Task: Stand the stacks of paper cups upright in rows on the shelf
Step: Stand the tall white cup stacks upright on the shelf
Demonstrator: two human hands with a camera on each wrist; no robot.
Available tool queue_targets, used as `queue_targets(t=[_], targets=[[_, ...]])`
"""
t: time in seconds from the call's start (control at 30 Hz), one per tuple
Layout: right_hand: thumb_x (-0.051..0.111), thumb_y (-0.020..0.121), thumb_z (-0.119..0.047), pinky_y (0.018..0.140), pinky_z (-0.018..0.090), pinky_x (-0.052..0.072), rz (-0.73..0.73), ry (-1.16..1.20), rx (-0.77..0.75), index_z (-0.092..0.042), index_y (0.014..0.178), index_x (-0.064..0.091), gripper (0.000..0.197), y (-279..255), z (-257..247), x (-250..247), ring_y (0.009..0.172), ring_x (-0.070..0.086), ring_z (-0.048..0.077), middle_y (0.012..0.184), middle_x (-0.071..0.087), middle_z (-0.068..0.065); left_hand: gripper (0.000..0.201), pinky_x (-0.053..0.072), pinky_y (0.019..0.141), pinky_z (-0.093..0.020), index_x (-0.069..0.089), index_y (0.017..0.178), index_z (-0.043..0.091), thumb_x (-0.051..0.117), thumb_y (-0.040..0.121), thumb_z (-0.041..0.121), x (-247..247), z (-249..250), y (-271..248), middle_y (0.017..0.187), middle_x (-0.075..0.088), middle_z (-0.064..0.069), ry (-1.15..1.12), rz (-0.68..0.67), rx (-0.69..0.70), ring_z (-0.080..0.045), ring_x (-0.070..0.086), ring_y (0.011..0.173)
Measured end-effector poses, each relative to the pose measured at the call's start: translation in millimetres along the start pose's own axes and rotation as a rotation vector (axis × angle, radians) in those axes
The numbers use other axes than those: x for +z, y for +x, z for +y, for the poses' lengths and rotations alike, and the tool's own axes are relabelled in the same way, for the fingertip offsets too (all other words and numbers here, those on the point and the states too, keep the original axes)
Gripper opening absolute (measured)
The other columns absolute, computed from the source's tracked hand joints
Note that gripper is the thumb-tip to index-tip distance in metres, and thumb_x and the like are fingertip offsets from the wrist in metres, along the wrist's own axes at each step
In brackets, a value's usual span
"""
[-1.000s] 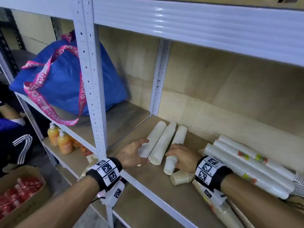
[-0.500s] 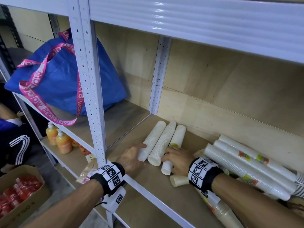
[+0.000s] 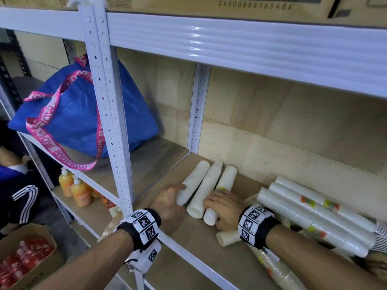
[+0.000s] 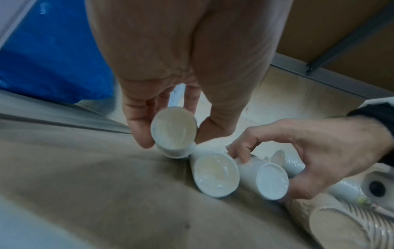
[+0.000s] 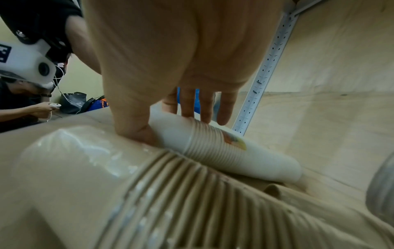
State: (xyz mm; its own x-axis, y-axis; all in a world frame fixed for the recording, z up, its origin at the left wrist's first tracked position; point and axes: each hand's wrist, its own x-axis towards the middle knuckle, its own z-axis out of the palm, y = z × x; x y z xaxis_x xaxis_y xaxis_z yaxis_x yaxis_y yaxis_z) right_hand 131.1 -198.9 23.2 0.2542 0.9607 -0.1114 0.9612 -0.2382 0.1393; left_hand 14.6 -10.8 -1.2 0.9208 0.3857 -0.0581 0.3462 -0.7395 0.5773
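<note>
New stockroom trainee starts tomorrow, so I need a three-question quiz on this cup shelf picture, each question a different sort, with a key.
1. True or false: the three white cup stacks between the hands already stand upright on the shelf.
2. Which stack does the left hand grip at its near end?
A. the leftmost of the three
B. the middle one
C. one of the long stacks at the right
3. Fill in: the blue bag with pink straps sits in the bay to the ____ of the cups.

Key
1. False: all three lie on their sides.
2. A; the right hand holds the rightmost one.
3. left
</note>
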Motion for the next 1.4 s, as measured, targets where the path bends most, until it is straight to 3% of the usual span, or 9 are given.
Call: queue_targets(t=[0.13, 0.3, 0.47, 0.63, 0.87, 1.0, 1.23, 1.3, 1.4], targets=[[0.062, 0.071, -0.023, 0.088, 0.027, 0.036, 0.11, 0.085, 0.07, -0.017, 0.109, 0.049, 0.041, -3.5, 1.3, -14.3, 0.1, 0.055, 0.02, 0.106, 0.06, 0.0, 0.064, 0.05, 0.093, -0.029, 0.044, 0.142, 0.028, 0.067, 0.082, 0.024, -18.6, 17.9, 4.1, 0.138, 0.049, -0.003, 0.0, 0.058, 0.035, -0.022, 0.056, 0.118], [0.057, 0.071, -0.026, 0.081, 0.04, 0.051, 0.259, 0.148, 0.135, -0.023, 0.123, 0.051, 0.053, -0.8, 10.3, -36.4, 0.096, 0.063, 0.025, 0.114, 0.063, 0.0, 0.053, 0.054, 0.081, -0.027, 0.056, 0.133, 0.019, 0.065, 0.08, 0.021, -46.1, 49.6, 9.6, 0.117, 0.067, -0.007, 0.062, 0.211, 0.116, -0.023, 0.065, 0.102], [0.055, 0.082, -0.02, 0.071, 0.032, 0.051, 0.435, 0.105, 0.276, -0.015, 0.125, 0.051, 0.044, -4.9, 29.5, -80.9, 0.089, 0.063, 0.027, 0.115, 0.06, 0.004, 0.031, 0.051, 0.069, -0.024, 0.064, 0.116, 0.014, 0.06, 0.085, 0.017, -73.4, 78.9, 23.3, 0.103, 0.071, -0.007, 0.004, 0.297, 0.174, -0.019, 0.064, 0.081], [0.055, 0.086, -0.021, 0.071, 0.035, 0.053, 0.647, 0.198, 0.488, -0.013, 0.13, 0.046, 0.046, -5.4, 47.1, -125.5, 0.089, 0.064, 0.031, 0.12, 0.058, 0.01, 0.035, 0.052, 0.076, -0.026, 0.059, 0.122, 0.018, 0.059, 0.087, 0.016, -94.5, 105.5, 44.5, 0.111, 0.068, -0.006, -0.048, 0.379, 0.232, -0.021, 0.063, 0.091], [0.053, 0.092, -0.022, 0.079, 0.03, 0.046, 0.835, 0.327, 0.571, -0.013, 0.137, 0.041, 0.048, 14.7, 60.1, -173.0, 0.106, 0.06, 0.033, 0.135, 0.051, 0.009, 0.037, 0.05, 0.086, -0.025, 0.06, 0.124, 0.019, 0.064, 0.087, 0.019, -122.1, 133.7, 79.8, 0.125, 0.065, -0.005, -0.089, 0.36, 0.244, -0.022, 0.062, 0.107], [0.052, 0.092, -0.02, 0.083, 0.03, 0.047, 0.846, 0.444, 0.554, -0.016, 0.134, 0.042, 0.044, 37.5, 65.5, -174.6, 0.108, 0.061, 0.03, 0.134, 0.053, 0.006, 0.042, 0.048, 0.089, -0.023, 0.06, 0.129, 0.016, 0.064, 0.087, 0.022, -144.1, 141.9, 98.3, 0.127, 0.065, -0.003, -0.038, 0.344, 0.218, -0.019, 0.062, 0.11], [0.05, 0.092, -0.02, 0.084, 0.032, 0.05, 0.697, 0.482, 0.581, -0.015, 0.132, 0.042, 0.041, 80.6, 72.8, -148.9, 0.107, 0.061, 0.032, 0.133, 0.052, 0.009, 0.043, 0.046, 0.094, -0.025, 0.058, 0.133, 0.011, 0.06, 0.091, 0.019, -160.4, 137.3, 116.3, 0.133, 0.061, -0.006, 0.031, 0.326, 0.187, -0.022, 0.058, 0.119], [0.051, 0.092, -0.021, 0.088, 0.034, 0.05, 0.66, 0.517, 0.576, -0.015, 0.132, 0.042, 0.041, 89.7, 75.0, -140.5, 0.109, 0.06, 0.032, 0.133, 0.052, 0.008, 0.036, 0.048, 0.089, -0.026, 0.063, 0.124, 0.009, 0.06, 0.09, 0.022, -159.6, 134.3, 121.3, 0.127, 0.063, -0.007, 0.092, 0.327, 0.188, -0.024, 0.059, 0.116], [0.051, 0.092, -0.022, 0.092, 0.034, 0.049, 0.619, 0.535, 0.543, -0.015, 0.132, 0.044, 0.041, 99.9, 77.9, -130.1, 0.115, 0.057, 0.03, 0.133, 0.054, 0.008, 0.022, 0.045, 0.075, -0.025, 0.068, 0.097, 0.003, 0.06, 0.09, 0.022, -156.6, 129.8, 129.4, 0.108, 0.068, -0.009, 0.104, 0.307, 0.181, -0.025, 0.062, 0.105]])
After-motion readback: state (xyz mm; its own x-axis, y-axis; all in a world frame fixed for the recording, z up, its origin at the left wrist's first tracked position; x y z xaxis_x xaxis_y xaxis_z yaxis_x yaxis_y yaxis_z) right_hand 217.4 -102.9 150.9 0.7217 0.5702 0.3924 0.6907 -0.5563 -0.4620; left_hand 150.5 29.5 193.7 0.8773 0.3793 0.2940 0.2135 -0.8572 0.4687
